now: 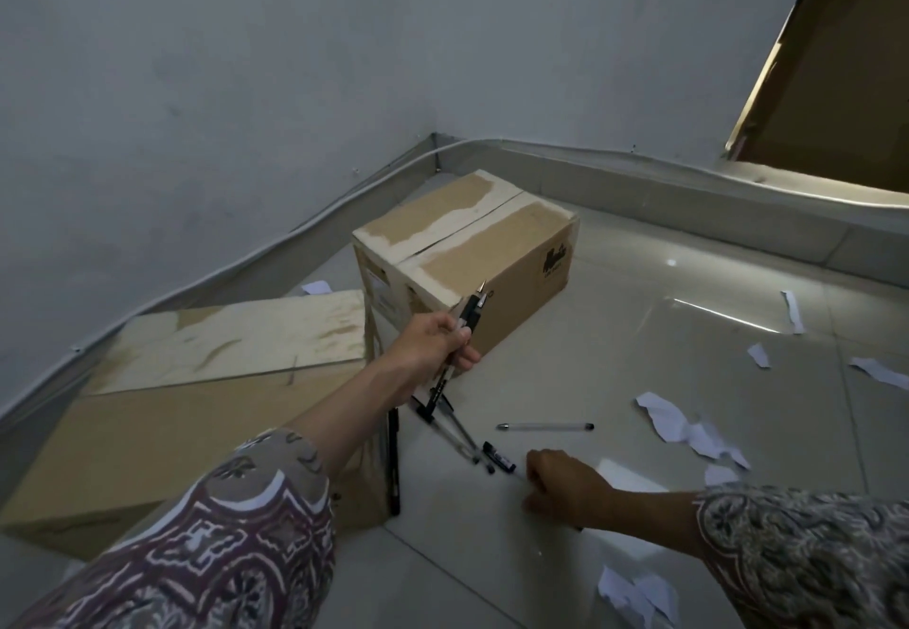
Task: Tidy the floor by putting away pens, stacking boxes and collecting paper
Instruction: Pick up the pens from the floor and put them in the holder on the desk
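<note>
Head view: left hand (pixel 433 341) was closed round bundle of pens (pixel 455 350), held above floor in front of smaller box (pixel 467 264). Right hand (pixel 560 481) was lowered, knuckles up, near black pen (pixel 499 456); whether fingers were closed on anything could not be told. Clear pen (pixel 543 427) and paper scraps (pixel 688 429) were left on tiles (pixel 639 284). Risk judged: bundle loosely gripped, pens could be dropped if more were added; pen could be rolled away on slick tile.

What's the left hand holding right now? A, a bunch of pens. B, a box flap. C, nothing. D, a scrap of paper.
A: the left hand is closed around a bunch of pens, held up in front of the cardboard box.
</note>
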Demonstrator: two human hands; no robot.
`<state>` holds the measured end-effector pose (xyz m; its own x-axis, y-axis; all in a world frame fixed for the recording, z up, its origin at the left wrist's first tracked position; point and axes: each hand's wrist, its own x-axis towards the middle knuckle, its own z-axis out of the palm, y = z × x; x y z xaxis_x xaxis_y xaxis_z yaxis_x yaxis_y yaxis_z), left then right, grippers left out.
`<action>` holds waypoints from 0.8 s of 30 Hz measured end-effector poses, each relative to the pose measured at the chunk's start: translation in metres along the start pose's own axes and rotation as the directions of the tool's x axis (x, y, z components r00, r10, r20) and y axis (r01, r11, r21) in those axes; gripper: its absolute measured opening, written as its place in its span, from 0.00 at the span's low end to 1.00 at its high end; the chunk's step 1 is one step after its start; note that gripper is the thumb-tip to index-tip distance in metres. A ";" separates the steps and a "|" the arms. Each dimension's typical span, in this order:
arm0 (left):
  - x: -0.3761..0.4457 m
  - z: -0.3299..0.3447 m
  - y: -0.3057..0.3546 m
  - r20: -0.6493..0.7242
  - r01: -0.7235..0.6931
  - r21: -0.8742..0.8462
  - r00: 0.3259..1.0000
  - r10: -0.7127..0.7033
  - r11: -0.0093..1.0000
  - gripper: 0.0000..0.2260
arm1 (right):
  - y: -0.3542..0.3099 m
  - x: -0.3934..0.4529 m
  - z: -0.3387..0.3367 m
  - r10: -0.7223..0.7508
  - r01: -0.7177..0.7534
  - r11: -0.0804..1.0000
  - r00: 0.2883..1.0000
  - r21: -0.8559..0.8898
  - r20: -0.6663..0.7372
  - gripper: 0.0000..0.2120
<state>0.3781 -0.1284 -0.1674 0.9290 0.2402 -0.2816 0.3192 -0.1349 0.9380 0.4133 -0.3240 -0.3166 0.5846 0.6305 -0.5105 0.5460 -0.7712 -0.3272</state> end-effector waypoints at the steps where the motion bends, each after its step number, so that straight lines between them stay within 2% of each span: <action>1: 0.000 -0.001 -0.001 0.004 0.003 0.003 1.000 -0.003 1.000 0.10 | -0.001 0.001 0.003 -0.003 0.003 1.000 1.000 -0.028 -0.005 0.16; 6: 0.004 -0.005 -0.004 0.002 0.019 -0.035 1.000 -0.019 0.999 0.09 | -0.001 0.009 0.001 -0.007 0.003 0.999 0.998 -0.054 -0.068 0.18; 10: 0.006 -0.007 -0.006 0.007 0.025 -0.085 1.000 -0.025 0.996 0.08 | 0.006 0.015 -0.020 0.008 -0.014 0.999 0.979 -0.030 -0.201 0.12; 13: 0.009 -0.007 -0.009 0.006 0.028 -0.098 1.000 -0.028 0.995 0.09 | 0.011 0.021 -0.037 0.006 -0.021 0.998 0.970 -0.060 -0.242 0.17; 16: 0.010 -0.006 -0.011 0.007 0.032 -0.109 0.999 -0.031 0.994 0.08 | 0.014 0.029 -0.047 -0.011 -0.024 0.993 0.959 -0.117 -0.284 0.15; 21: 0.013 -0.006 -0.016 0.014 0.041 -0.108 0.999 -0.040 0.993 0.07 | 0.019 0.044 -0.043 -0.056 0.003 0.979 0.967 -0.206 -0.247 0.20; 24: 0.016 -0.007 -0.021 0.006 0.060 -0.122 0.998 -0.060 0.991 0.07 | 0.020 0.051 -0.034 -0.071 0.017 0.975 0.969 -0.223 -0.238 0.13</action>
<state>0.3846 -0.1146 -0.1901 0.9092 0.2422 -0.3386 0.3495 -0.0022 0.9369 0.4744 -0.3039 -0.3219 0.6701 0.6866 -0.2820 0.6760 -0.7214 -0.1502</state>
